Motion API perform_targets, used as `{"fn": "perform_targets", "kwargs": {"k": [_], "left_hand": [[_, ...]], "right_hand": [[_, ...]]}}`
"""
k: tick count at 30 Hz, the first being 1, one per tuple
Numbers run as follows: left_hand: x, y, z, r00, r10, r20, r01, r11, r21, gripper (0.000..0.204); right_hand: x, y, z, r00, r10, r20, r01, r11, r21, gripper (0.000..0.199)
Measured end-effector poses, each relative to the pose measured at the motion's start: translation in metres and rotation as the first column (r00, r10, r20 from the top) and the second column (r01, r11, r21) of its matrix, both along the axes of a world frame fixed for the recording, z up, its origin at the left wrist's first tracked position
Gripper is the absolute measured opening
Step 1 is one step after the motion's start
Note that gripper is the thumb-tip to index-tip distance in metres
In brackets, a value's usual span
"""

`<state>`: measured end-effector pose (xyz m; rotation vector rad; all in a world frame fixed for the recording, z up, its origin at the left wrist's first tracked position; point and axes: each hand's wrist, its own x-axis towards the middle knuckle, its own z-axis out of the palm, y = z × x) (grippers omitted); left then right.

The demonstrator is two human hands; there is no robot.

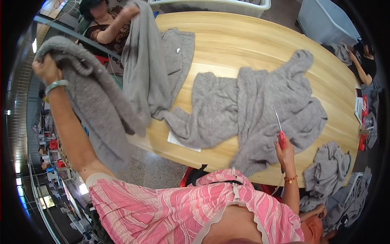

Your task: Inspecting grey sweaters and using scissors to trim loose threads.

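Observation:
My left hand [46, 68] is raised far to the left and grips a fuzzy grey knit garment [95, 101], which hangs down off the table's edge. My right hand [285, 153] rests at the near edge of the wooden table [252, 44] and holds a red-handled tool [280, 130] with a thin metal point lying over a grey sweater [260, 110] spread flat on the table. A white paper [178, 142] peeks out under that sweater's sleeve.
Another person at the far left end holds up a grey garment [142, 61] beside another grey piece [180, 53] on the table. A pile of grey knits [329, 166] lies at my right. Plastic bins [325, 20] stand beyond the table; a seated person [365, 61] is at far right.

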<state>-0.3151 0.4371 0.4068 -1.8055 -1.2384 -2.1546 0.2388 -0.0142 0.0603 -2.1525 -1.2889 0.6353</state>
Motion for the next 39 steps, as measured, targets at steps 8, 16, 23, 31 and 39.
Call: {"fn": "perform_targets", "kwargs": {"k": [8, 16, 23, 31, 39], "left_hand": [[0.001, 0.075, -0.129, 0.950, -0.117, 0.288, 0.163, 0.976, -0.143, 0.018], [-0.066, 0.062, -0.110, 0.923, -0.067, 0.378, 0.115, 0.988, -0.107, 0.019], [-0.140, 0.166, -0.057, 0.945, -0.179, -0.274, 0.154, 0.982, -0.110, 0.019], [0.177, 0.144, -0.243, 0.805, -0.550, 0.222, 0.531, 0.499, -0.685, 0.069], [0.260, -0.134, -0.364, 0.418, -0.893, -0.168, 0.373, 0.338, -0.864, 0.016]], "right_hand": [[-0.036, 0.026, -0.001, 0.993, -0.115, 0.012, 0.116, 0.983, -0.140, 0.034], [-0.053, 0.073, -0.001, 0.997, -0.073, 0.004, 0.073, 0.992, -0.106, 0.032], [-0.074, 0.102, 0.011, 0.999, -0.036, -0.036, 0.022, 0.947, -0.321, 0.035], [-0.061, 0.063, 0.014, 0.991, -0.072, 0.115, 0.078, 0.996, -0.051, 0.030], [-0.035, 0.013, 0.031, 0.960, -0.250, 0.127, 0.276, 0.923, -0.268, 0.034]]}}
